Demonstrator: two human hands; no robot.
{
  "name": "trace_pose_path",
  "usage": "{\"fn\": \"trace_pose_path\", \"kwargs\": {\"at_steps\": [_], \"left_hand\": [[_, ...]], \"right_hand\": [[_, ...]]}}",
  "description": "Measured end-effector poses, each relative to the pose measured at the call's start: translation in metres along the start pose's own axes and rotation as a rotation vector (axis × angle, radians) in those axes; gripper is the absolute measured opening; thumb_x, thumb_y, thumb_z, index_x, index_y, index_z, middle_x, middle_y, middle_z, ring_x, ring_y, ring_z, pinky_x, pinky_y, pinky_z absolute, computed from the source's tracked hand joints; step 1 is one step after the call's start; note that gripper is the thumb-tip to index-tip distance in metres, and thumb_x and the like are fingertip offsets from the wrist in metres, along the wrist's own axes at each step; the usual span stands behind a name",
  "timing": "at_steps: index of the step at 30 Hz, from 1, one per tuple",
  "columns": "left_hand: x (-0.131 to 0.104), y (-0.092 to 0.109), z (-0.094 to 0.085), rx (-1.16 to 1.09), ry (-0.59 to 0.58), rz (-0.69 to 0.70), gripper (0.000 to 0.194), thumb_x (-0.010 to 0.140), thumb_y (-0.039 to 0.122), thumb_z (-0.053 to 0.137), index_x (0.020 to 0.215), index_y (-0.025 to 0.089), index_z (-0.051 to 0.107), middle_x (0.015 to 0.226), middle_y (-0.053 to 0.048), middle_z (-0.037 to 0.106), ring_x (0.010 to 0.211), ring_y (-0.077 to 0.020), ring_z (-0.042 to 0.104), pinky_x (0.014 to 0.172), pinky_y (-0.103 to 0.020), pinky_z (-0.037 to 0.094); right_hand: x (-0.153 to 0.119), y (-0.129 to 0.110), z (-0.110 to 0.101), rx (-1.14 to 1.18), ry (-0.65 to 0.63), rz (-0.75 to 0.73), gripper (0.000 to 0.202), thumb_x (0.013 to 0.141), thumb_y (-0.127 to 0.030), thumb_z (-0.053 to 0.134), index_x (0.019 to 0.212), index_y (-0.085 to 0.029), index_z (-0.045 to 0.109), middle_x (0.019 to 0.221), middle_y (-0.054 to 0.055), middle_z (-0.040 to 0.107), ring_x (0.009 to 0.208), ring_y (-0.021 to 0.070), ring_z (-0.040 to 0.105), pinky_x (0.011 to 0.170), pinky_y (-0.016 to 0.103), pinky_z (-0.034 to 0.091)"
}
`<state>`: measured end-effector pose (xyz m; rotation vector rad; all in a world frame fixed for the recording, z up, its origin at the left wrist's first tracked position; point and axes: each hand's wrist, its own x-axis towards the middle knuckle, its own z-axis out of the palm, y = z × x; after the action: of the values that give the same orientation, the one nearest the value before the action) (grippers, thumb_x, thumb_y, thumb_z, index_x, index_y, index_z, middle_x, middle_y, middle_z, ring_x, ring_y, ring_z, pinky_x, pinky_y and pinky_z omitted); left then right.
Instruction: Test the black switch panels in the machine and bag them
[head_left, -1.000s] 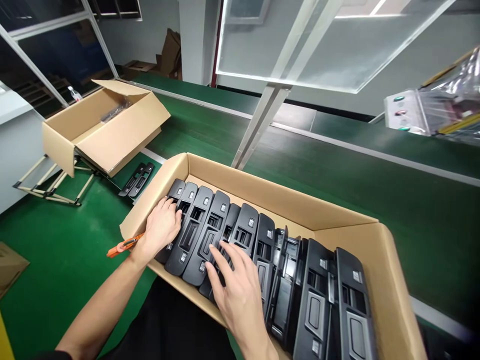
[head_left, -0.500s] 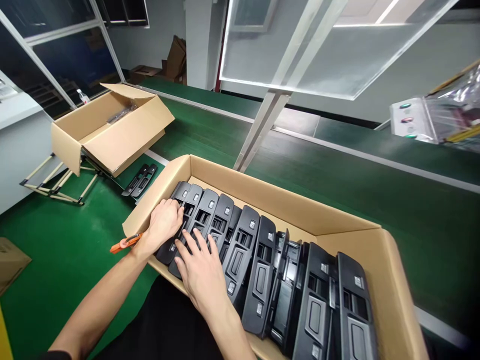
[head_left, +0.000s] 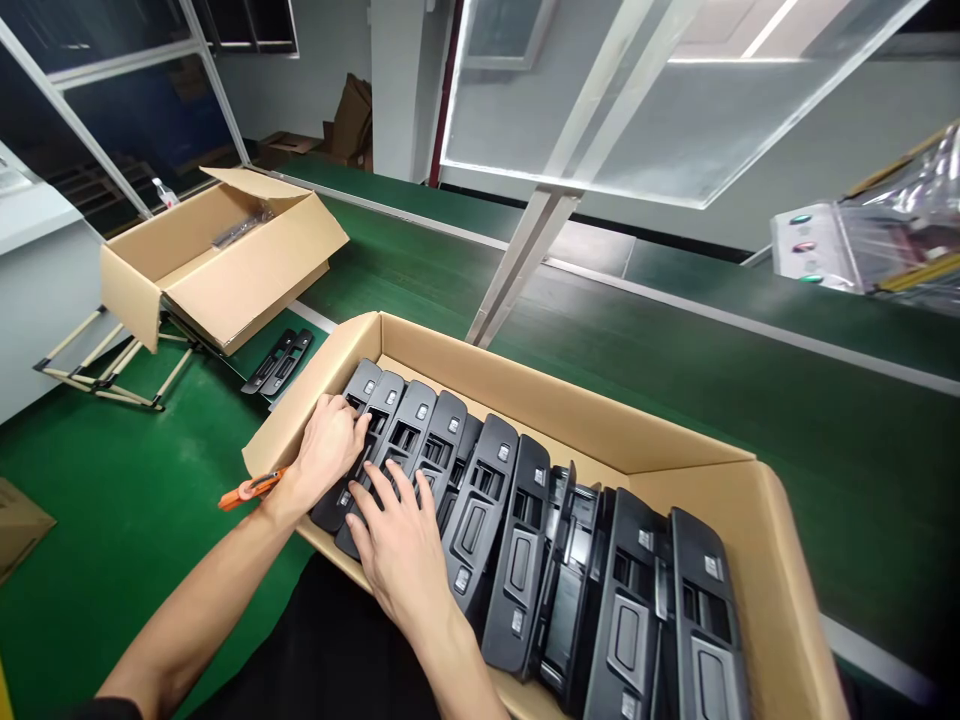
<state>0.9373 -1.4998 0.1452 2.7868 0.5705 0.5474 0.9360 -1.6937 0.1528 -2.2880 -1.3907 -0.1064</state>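
Black plastic switch panels point(head_left: 480, 495) stand packed side by side in an open cardboard box point(head_left: 510, 385). Each is long, with a rectangular opening and small light-coloured buttons. My left hand point(head_left: 328, 448) is at the left end of the row, its fingers curled onto the leftmost panel point(head_left: 364, 380); the fingertips are partly hidden. Spread over the neighbouring panels, the fingers of my right hand point(head_left: 403, 545) rest on their lower halves. An orange-handled cutter point(head_left: 251, 487) sticks out beside my left wrist; whether the hand touches it, I cannot tell.
Another open carton point(head_left: 259, 265) sits at the back left, beside two loose black panels point(head_left: 277, 362). A slanted metal post point(head_left: 525, 255) bearing a clear board rises behind my box. The green conveyor belt point(head_left: 675, 340) runs along the far side. Plastic-wrapped items point(head_left: 862, 245) hang at right.
Both hands keep nearly the same place on the panels. The view has shifted very slightly.
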Motion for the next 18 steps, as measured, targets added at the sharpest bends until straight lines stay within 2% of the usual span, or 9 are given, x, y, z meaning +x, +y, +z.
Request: {"fn": "trace_pose_path", "kwargs": {"at_steps": [3,15,18], "left_hand": [[0.0005,-0.0009,0.0015,0.026,0.006,0.029,0.036,0.105,0.030,0.048,0.083,0.018,0.073,0.092,-0.018,0.071,0.094,-0.0335,0.064,0.090,-0.052,0.057],[-0.0001,-0.0031,0.0000,0.087,-0.048,-0.015,0.030,0.105,0.031,0.049,0.081,0.021,0.065,0.089,-0.012,0.072,0.086,-0.0268,0.069,0.081,-0.039,0.057],[0.0021,-0.0023,0.0004,0.079,-0.043,-0.011,0.028,0.104,0.027,0.049,0.081,0.020,0.064,0.089,-0.012,0.072,0.085,-0.0260,0.069,0.082,-0.040,0.057]], "right_hand": [[0.0001,0.0002,0.0017,-0.003,-0.003,-0.002,0.034,0.106,-0.029,0.055,0.136,-0.027,0.070,0.149,0.007,0.067,0.147,0.0322,0.052,0.126,0.064,0.035],[0.0011,0.0006,0.0009,-0.022,-0.025,-0.012,0.035,0.106,-0.028,0.053,0.138,-0.027,0.069,0.150,0.007,0.066,0.146,0.0330,0.052,0.125,0.064,0.036],[0.0022,0.0003,-0.0004,-0.022,-0.035,-0.010,0.038,0.107,-0.029,0.052,0.141,-0.028,0.066,0.149,0.007,0.067,0.146,0.0331,0.052,0.125,0.063,0.036]]}}
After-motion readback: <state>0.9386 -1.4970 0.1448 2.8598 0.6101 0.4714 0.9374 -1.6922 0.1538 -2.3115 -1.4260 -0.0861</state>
